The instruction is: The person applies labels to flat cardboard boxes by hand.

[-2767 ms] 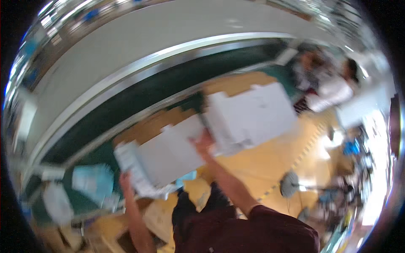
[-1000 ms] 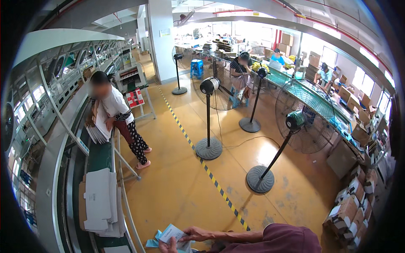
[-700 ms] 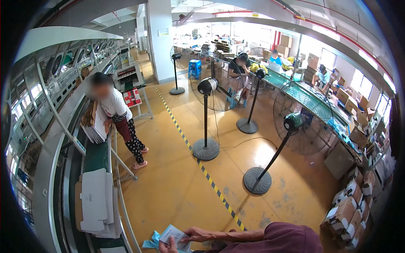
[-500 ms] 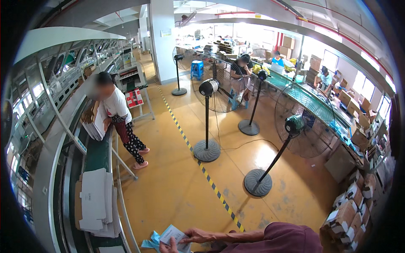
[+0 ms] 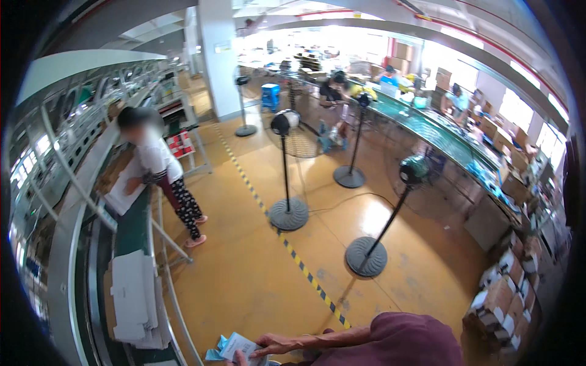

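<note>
Low in the view, a small white printed card [image 5: 239,346] is held between my two hands. My left hand [image 5: 238,360] grips it from below, its thumb over the lower part; the rest of that hand is cut off by the picture's edge. From the right, my right hand [image 5: 270,345] has its fingers closed on the card's right side. Light blue crumpled material [image 5: 215,354] shows just left of the card; what it is I cannot make out.
On the left, a conveyor [image 5: 131,233] carries a stack of flat white cardboard [image 5: 131,296]. A person [image 5: 160,161] leans over it farther up. Pedestal fans [image 5: 288,213] stand on the floor past a striped line [image 5: 293,253]. Folded boxes [image 5: 503,299] are piled at right.
The whole view has shifted slightly. My hands still hold the card, now a little farther left in the picture. The person at the conveyor has lowered the upright cardboard sheets onto it.
</note>
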`<action>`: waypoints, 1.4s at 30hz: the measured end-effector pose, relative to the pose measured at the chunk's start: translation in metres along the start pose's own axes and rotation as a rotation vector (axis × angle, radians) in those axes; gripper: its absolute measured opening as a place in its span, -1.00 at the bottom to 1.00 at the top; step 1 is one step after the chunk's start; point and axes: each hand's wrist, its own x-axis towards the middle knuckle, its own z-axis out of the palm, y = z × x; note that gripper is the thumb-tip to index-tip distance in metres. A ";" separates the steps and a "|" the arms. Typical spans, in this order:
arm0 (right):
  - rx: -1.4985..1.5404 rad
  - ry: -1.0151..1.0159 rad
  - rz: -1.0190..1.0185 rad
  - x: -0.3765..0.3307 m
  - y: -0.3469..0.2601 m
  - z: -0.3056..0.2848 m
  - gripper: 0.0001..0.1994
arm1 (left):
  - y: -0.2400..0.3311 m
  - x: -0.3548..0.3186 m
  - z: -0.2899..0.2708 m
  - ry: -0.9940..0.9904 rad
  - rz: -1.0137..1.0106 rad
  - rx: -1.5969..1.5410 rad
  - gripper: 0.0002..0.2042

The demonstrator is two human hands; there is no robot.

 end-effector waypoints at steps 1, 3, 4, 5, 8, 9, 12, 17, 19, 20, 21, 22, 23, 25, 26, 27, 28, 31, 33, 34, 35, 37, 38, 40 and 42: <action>0.055 -0.030 -0.018 0.002 -0.004 0.003 -0.51 | 0.000 -0.002 0.000 0.064 0.018 0.006 -0.72; 0.103 -0.017 -0.056 0.007 0.003 0.006 -0.50 | -0.004 -0.001 -0.002 0.136 -0.029 -0.064 -0.71; 0.135 -0.026 -0.097 0.006 0.007 0.006 -0.48 | -0.006 -0.002 -0.004 0.123 -0.032 -0.058 -0.71; 0.066 -0.028 -0.071 0.004 0.010 0.005 -0.47 | -0.006 -0.004 -0.006 0.101 0.001 0.001 -0.72; 0.046 -0.037 -0.120 -0.002 0.012 0.012 -0.47 | -0.006 -0.010 -0.008 0.082 0.105 0.095 -0.73; 0.053 -0.090 -0.106 -0.007 0.003 0.013 -0.47 | -0.010 -0.013 -0.009 0.078 0.172 0.135 -0.74; -0.072 0.030 -0.096 -0.026 -0.010 0.004 -0.51 | -0.008 -0.017 -0.002 0.043 0.153 -0.001 -0.72; -0.006 0.173 -0.055 -0.036 -0.037 -0.029 -0.61 | 0.013 -0.023 0.011 0.153 0.128 0.222 -0.74; -0.142 0.166 -0.036 -0.025 -0.064 -0.032 -0.62 | 0.025 -0.026 0.009 0.222 0.134 0.231 -0.74; -0.185 0.116 -0.102 -0.020 -0.078 -0.034 -0.62 | 0.031 -0.031 0.007 0.223 0.120 0.249 -0.74; -0.182 0.091 -0.118 -0.018 -0.107 -0.024 -0.61 | 0.044 -0.045 0.007 0.200 0.102 0.129 -0.75; -0.210 0.045 -0.229 -0.008 -0.125 -0.016 -0.60 | 0.052 -0.044 0.008 0.183 0.132 0.005 -0.76; -0.295 0.012 -0.277 0.002 -0.129 -0.015 -0.59 | 0.049 -0.047 0.004 0.231 0.111 -0.004 -0.76; -0.397 -0.069 -0.333 0.025 -0.141 -0.002 -0.56 | 0.045 -0.051 -0.008 0.229 0.124 0.111 -0.77; -0.452 -0.119 -0.359 0.036 -0.147 0.007 -0.55 | 0.044 -0.053 -0.014 0.267 0.118 0.104 -0.77; -0.452 -0.149 -0.352 0.044 -0.152 0.018 -0.55 | 0.043 -0.056 -0.020 0.272 0.119 0.074 -0.77; -0.531 -0.211 -0.370 0.050 -0.155 0.032 -0.57 | 0.040 -0.062 -0.026 0.282 0.118 0.046 -0.77; -0.628 -0.368 -0.404 0.068 -0.149 0.058 -0.63 | 0.041 -0.072 -0.041 0.346 0.121 0.059 -0.76; -0.649 -0.438 -0.429 0.082 -0.141 0.073 -0.67 | 0.044 -0.073 -0.053 0.372 0.101 0.097 -0.76; -0.629 -0.442 -0.419 0.087 -0.137 0.080 -0.69 | 0.044 -0.073 -0.059 0.404 0.101 0.092 -0.76; -0.610 -0.443 -0.408 0.092 -0.133 0.086 -0.71 | 0.045 -0.072 -0.065 0.433 0.101 0.088 -0.75; -0.611 -0.453 -0.389 0.104 -0.128 0.099 -0.72 | 0.037 -0.070 -0.078 0.470 0.069 0.104 -0.75; -0.614 -0.449 -0.367 0.111 -0.125 0.106 -0.73 | 0.033 -0.067 -0.086 0.492 0.033 0.122 -0.76; -0.583 -0.450 -0.376 0.127 -0.117 0.119 -0.76 | 0.031 -0.057 -0.102 0.539 0.015 0.110 -0.75; -0.582 -0.387 -0.376 0.146 -0.107 0.131 -0.78 | 0.030 -0.045 -0.122 0.584 -0.011 0.093 -0.75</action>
